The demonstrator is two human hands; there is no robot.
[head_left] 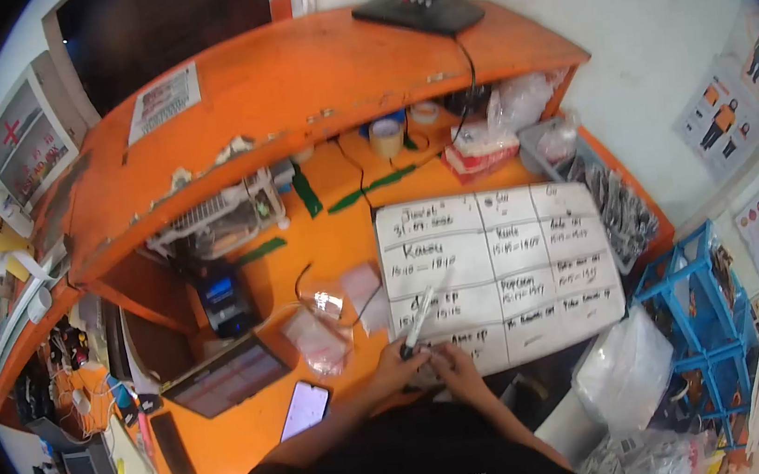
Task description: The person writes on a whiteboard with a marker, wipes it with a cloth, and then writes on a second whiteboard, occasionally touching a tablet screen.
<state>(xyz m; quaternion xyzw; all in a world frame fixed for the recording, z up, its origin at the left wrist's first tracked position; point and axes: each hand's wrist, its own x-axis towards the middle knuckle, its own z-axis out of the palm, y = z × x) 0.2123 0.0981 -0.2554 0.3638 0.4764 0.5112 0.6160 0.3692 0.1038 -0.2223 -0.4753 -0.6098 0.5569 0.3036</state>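
"Left grip point(393, 369)?"
"Clamped on a marker point(419, 317), over the lower left of the whiteboard point(470, 278)."
"Right grip point(458, 368)?"
"Curled, just beside the left; whether clamped on anything, cannot tell."

Both bare hands meet low in the frame, just right of centre. The left forearm point(326, 425) slants upward to the right; the left hand point(388, 370) ends it with fingers bent in a grip. The right forearm point(513, 422) slants upward to the left; the right hand point(456, 368) lies just beside its fellow, fingers curled inward. Whether the fingertips touch is unclear. The torso point(392, 470), black-clad, occupies the bottom edge.
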